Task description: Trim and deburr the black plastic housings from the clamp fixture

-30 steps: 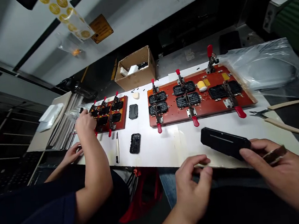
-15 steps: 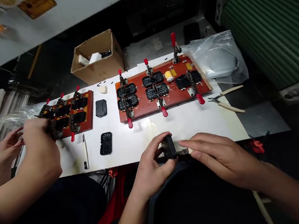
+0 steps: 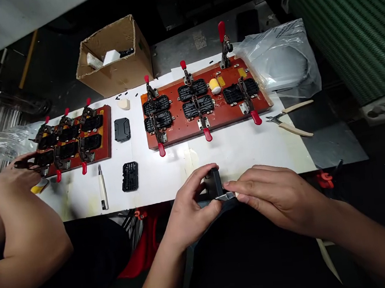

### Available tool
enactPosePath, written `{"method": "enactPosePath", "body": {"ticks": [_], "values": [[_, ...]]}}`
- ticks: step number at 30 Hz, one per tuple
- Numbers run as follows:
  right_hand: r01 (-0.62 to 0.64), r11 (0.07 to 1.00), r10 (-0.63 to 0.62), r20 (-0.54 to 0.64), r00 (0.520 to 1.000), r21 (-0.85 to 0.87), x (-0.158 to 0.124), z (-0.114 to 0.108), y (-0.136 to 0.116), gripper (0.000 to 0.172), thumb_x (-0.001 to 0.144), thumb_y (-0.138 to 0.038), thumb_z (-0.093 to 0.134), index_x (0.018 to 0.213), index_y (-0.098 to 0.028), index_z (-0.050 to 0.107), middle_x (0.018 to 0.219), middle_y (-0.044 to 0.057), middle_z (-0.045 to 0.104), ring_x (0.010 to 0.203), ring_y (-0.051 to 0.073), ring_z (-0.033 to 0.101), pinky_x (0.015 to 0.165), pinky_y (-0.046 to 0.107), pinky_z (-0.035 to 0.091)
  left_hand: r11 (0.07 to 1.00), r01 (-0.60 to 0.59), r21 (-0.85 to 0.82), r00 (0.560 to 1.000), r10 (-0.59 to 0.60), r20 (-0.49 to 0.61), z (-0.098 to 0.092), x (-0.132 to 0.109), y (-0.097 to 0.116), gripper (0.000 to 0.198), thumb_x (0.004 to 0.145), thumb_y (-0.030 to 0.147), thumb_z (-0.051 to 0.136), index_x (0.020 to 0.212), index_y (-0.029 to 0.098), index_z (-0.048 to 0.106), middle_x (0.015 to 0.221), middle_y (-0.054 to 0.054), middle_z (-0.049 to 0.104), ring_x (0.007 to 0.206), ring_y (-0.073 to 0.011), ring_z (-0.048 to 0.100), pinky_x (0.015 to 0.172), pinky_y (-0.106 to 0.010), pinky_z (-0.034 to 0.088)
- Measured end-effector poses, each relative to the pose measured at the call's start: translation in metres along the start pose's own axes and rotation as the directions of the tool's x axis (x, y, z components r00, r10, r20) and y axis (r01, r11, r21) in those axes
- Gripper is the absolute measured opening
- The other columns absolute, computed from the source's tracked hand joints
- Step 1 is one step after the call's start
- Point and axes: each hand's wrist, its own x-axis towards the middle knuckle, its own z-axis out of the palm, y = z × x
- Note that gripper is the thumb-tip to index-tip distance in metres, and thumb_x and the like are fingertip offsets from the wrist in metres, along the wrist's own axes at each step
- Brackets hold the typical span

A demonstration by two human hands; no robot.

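Small black plastic part (image 3: 214, 183) sits pinched between both hands at the near edge of the white table (image 3: 248, 152), stood on end, likely so one edge faces the blade. Left hand (image 3: 192, 210) has thumb and fingers clamped round the part's left side and top, steadying it. Right hand (image 3: 273, 195) has its fingertips drawn together on a thin metal blade (image 3: 226, 196), tip touching the part's lower right edge; looks like trimming an edge. Just beyond the fingers lies the red fixture board (image 3: 209, 103) with red-handled toggle clamps down over similar black parts, one clamp standing upright at the far side, and a yellow-white roll (image 3: 214, 86) on it. Right of the right fingers: pliers (image 3: 289, 118), clear plastic bag (image 3: 280, 61). Left of the left fingers: loose black part (image 3: 130, 176), another (image 3: 121, 129), a small knife (image 3: 103, 190), second red board (image 3: 71, 138). A co-worker's hand (image 3: 10, 181) rests at that board's near left corner. Cardboard box (image 3: 114, 56) far back. No readable writing, brands or labels anywhere.
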Motion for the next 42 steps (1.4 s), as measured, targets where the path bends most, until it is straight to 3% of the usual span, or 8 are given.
{"method": "enactPosePath", "body": {"ticks": [11, 19, 23, 26, 31, 35, 39, 42], "values": [[-0.009, 1.000, 0.008, -0.014, 1.000, -0.029, -0.002, 0.000, 0.006, 0.037, 0.103, -0.017, 0.056, 0.138, -0.025, 0.065, 0.109, 0.007, 0.076, 0.097, 0.020, 0.070, 0.084, 0.034, 0.059, 1.000, 0.008, 0.021, 0.999, -0.009, 0.047, 0.000, 0.002, 0.000, 0.068, 0.085, 0.005, 0.068, 0.146, 0.032, 0.057, 0.151, -0.006, 0.057, 0.138, -0.0279, 0.057, 0.120, -0.045, 0.046], [-0.372, 0.923, 0.354, -0.171, 0.920, -0.094, 0.004, -0.013, 0.036, 0.032, 0.108, -0.033, 0.049, 0.134, -0.026, 0.068, 0.116, 0.007, 0.074, 0.106, 0.020, 0.070, 0.093, 0.034, 0.053, 0.998, 0.005, -0.060, 0.986, 0.005, 0.169, 0.009, -0.003, 0.005, 0.068, 0.086, 0.004, 0.071, 0.143, 0.039, 0.059, 0.148, -0.002, 0.060, 0.137, -0.0262, 0.058, 0.117, -0.038, 0.050], [-0.398, 0.917, 0.399, -0.038, 0.916, 0.041, 0.006, -0.009, 0.018, 0.029, 0.103, -0.050, 0.059, 0.110, -0.023, 0.067, 0.098, 0.002, 0.072, 0.086, 0.016, 0.067, 0.075, 0.027, 0.051, 0.996, 0.009, -0.085, 0.984, 0.006, 0.178, 0.012, 0.000, 0.000, 0.066, 0.087, 0.007, 0.072, 0.144, 0.038, 0.057, 0.150, -0.003, 0.058, 0.138, -0.0269, 0.058, 0.119, -0.041, 0.048], [-0.430, 0.895, 0.429, 0.037, 0.902, 0.119, 0.011, -0.001, 0.014, 0.042, 0.092, -0.062, 0.070, 0.088, -0.022, 0.059, 0.076, -0.004, 0.062, 0.067, 0.011, 0.056, 0.059, 0.023, 0.041, 0.994, 0.025, -0.110, 0.982, -0.003, 0.189, 0.015, 0.001, -0.003, 0.064, 0.089, 0.012, 0.074, 0.145, 0.037, 0.056, 0.150, -0.004, 0.058, 0.139, -0.0265, 0.057, 0.120, -0.041, 0.047], [-0.525, 0.842, 0.540, -0.199, 0.818, 0.125, 0.014, 0.003, 0.022, 0.036, 0.101, -0.056, 0.060, 0.089, -0.022, 0.055, 0.077, -0.003, 0.058, 0.067, 0.011, 0.051, 0.063, 0.024, 0.039, 0.963, 0.095, -0.252, 0.972, -0.035, 0.233, 0.020, 0.000, -0.005, 0.062, 0.087, 0.015, 0.078, 0.143, 0.034, 0.060, 0.149, -0.004, 0.061, 0.139, -0.0243, 0.057, 0.118, -0.033, 0.048], [-0.460, 0.855, 0.470, 0.013, 0.882, 0.239, 0.016, 0.002, 0.016, 0.039, 0.091, -0.060, 0.072, 0.093, -0.023, 0.058, 0.081, -0.003, 0.060, 0.071, 0.012, 0.053, 0.062, 0.023, 0.040, 0.934, 0.147, -0.327, 0.969, -0.070, 0.237, 0.023, -0.003, -0.008, 0.063, 0.088, 0.016, 0.079, 0.144, 0.035, 0.059, 0.152, -0.003, 0.058, 0.140, -0.0227, 0.057, 0.116, -0.030, 0.049], [-0.549, 0.834, 0.548, -0.192, 0.814, 0.048, 0.017, 0.005, 0.037, 0.023, 0.101, -0.046, 0.060, 0.097, -0.023, 0.058, 0.084, 0.000, 0.063, 0.074, 0.015, 0.058, 0.068, 0.027, 0.044, 0.909, 0.182, -0.376, 0.962, -0.085, 0.259, 0.022, -0.006, -0.011, 0.063, 0.085, 0.023, 0.083, 0.143, 0.033, 0.059, 0.150, -0.006, 0.060, 0.135, -0.0241, 0.061, 0.115, -0.034, 0.050], [-0.588, 0.788, 0.562, -0.179, 0.808, -0.180, 0.003, 0.005, 0.068, 0.026, 0.102, -0.038, 0.054, 0.122, -0.021, 0.058, 0.107, 0.008, 0.068, 0.097, 0.025, 0.066, 0.085, 0.037, 0.051, 0.964, 0.184, -0.194, 0.982, -0.172, 0.079, 0.015, -0.004, -0.017, 0.067, 0.083, 0.037, 0.086, 0.142, 0.029, 0.056, 0.140, -0.008, 0.065, 0.132, -0.0262, 0.062, 0.116, -0.040, 0.047]]}}
